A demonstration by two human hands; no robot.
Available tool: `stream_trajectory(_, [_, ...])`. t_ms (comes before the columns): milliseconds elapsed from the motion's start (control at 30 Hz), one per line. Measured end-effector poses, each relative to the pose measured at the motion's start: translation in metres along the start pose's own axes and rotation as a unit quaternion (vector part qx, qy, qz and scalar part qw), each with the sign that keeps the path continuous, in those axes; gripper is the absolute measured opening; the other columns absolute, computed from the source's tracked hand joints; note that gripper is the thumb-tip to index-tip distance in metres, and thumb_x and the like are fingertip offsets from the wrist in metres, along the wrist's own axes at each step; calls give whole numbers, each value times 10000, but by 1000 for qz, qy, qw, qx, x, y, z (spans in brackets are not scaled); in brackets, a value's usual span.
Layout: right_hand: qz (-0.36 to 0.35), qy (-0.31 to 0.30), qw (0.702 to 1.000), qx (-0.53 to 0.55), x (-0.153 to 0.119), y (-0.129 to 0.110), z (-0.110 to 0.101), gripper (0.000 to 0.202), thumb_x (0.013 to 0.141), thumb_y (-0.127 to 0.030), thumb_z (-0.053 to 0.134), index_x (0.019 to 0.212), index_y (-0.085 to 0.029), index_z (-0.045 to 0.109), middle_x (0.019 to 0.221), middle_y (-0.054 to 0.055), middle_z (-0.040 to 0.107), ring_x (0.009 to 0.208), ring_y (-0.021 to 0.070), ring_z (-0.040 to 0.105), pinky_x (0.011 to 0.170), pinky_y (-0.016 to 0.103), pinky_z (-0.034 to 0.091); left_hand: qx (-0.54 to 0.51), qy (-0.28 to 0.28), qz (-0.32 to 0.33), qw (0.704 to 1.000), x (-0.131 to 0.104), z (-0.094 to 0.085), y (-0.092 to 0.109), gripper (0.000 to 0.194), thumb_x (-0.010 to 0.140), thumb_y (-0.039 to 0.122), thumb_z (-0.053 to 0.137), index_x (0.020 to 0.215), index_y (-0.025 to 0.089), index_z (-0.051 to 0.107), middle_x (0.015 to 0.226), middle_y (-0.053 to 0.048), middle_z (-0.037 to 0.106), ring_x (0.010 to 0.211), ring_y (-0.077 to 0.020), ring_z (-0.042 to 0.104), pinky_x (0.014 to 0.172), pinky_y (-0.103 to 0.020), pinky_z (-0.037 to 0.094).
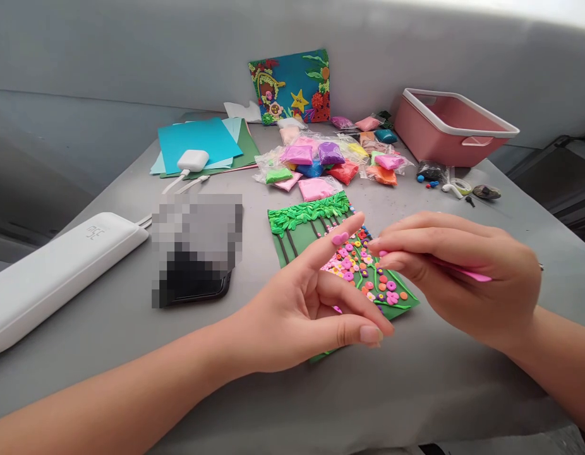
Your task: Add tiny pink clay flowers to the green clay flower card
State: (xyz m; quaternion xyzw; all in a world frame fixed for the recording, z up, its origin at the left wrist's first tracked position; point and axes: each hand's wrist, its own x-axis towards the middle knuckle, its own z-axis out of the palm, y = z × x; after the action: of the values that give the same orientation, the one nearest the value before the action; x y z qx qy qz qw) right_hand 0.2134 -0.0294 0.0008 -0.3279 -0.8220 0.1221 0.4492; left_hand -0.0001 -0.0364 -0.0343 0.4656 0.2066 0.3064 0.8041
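My left hand (316, 309) is held over the clay picture, index finger stretched out and the other fingers loosely bent. Small pink clay pieces (340, 239) rest on that index finger. Beside it, my right hand (463, 272) is closed, thumb and fingertips pinching a bit of pink clay (383, 253). A longer pink strip (472, 275) shows under its fingers; whether this is clay or a tool I cannot tell. Below both hands lies the green clay picture (292, 243), with leaves along the top, dark trunks and many small flowers, partly covered by my left hand.
Several bagged clay packets (318, 158) lie behind the picture. A finished sea picture (292, 82) leans at the back, near a pink basket (444, 129). On the left are coloured sheets (198, 142), an earphone case (192, 160), a phone (198, 287) and a white power bank (65, 272).
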Motion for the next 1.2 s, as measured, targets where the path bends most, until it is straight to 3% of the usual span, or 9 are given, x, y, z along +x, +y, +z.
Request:
stream_trajectory(133, [18, -3, 1000, 7, -1, 0, 0, 57, 877, -186, 790, 842, -222, 764, 772, 18, 733, 650, 130, 669, 558, 268, 542, -4, 0, 1, 1000, 0, 0, -1, 1084, 854, 131, 828, 1657, 414, 157, 874, -18, 817, 784, -114, 744, 673, -176, 556])
stream_trajectory(300, [16, 0, 1000, 9, 0, 0, 1, 136, 883, -114, 761, 921, -242, 784, 878, 26, 745, 687, 121, 666, 562, 255, 561, 4, -2, -3, 1000, 0, -1, -1, 1087, 854, 138, 828, 1658, 416, 151, 873, -13, 815, 791, -122, 751, 690, -195, 570])
stream_trajectory(500, [49, -10, 997, 65, 3, 0, 0, 203, 858, -72, 759, 904, -260, 821, 859, 22, 743, 692, 121, 672, 586, 246, 592, 5, 2, 1, 1000, 1, 0, 1, 1069, 841, 131, 833, 1660, 386, 193, 859, -20, 814, 792, -158, 778, 691, -220, 582])
stream_trajectory(567, [87, -26, 986, 138, 4, 1, -1, 219, 825, -70, 790, 897, -271, 838, 824, 11, 755, 664, 117, 676, 566, 234, 594, 5, -1, 2, 1000, 1, 0, 1, 1068, 846, 128, 829, 1659, 393, 188, 867, -18, 816, 788, -150, 775, 685, -211, 577])
stream_trajectory(700, [205, -26, 938, 277, 3, 5, 2, 185, 763, -117, 859, 860, -275, 849, 698, -19, 751, 600, 95, 672, 512, 182, 573, 9, -11, 12, 1000, 0, 0, -1, 1057, 854, 118, 822, 1655, 404, 194, 871, -12, 817, 798, -134, 770, 691, -196, 574])
stream_trajectory(833, [268, -28, 928, 258, 2, 4, 9, 116, 738, -224, 896, 823, -224, 817, 670, -11, 751, 517, 90, 625, 456, 189, 543, 27, -16, 27, 999, 0, -2, -4, 1032, 866, 134, 811, 1652, 414, 204, 883, -25, 813, 846, -168, 786, 725, -240, 602])
stream_trajectory(933, [243, -28, 954, 176, 2, 0, 11, 144, 751, -223, 879, 727, -191, 741, 611, -25, 699, 477, 71, 543, 420, 183, 478, 57, -30, 38, 997, -1, -3, -6, 1008, 881, 163, 801, 1648, 432, 204, 923, -38, 811, 896, -192, 793, 737, -260, 621])
stream_trajectory(1033, [175, -35, 977, 115, 1, -2, 11, 176, 818, -209, 822, 693, -180, 702, 591, -26, 680, 487, 67, 526, 442, 190, 462, 85, -41, 23, 995, -2, -4, -6, 994, 890, 175, 793, 1652, 416, 203, 908, -37, 807, 915, -190, 792, 809, -281, 634])
stream_trajectory(1200, [103, -29, 993, 55, 0, -2, 10, 160, 854, -165, 782, 718, -188, 701, 585, -36, 674, 474, 55, 481, 432, 192, 421, 110, -49, 9, 993, -2, -2, -4, 965, 908, 173, 767, 1656, 400, 201, 933, -55, 805, 919, -185, 788, 815, -279, 634])
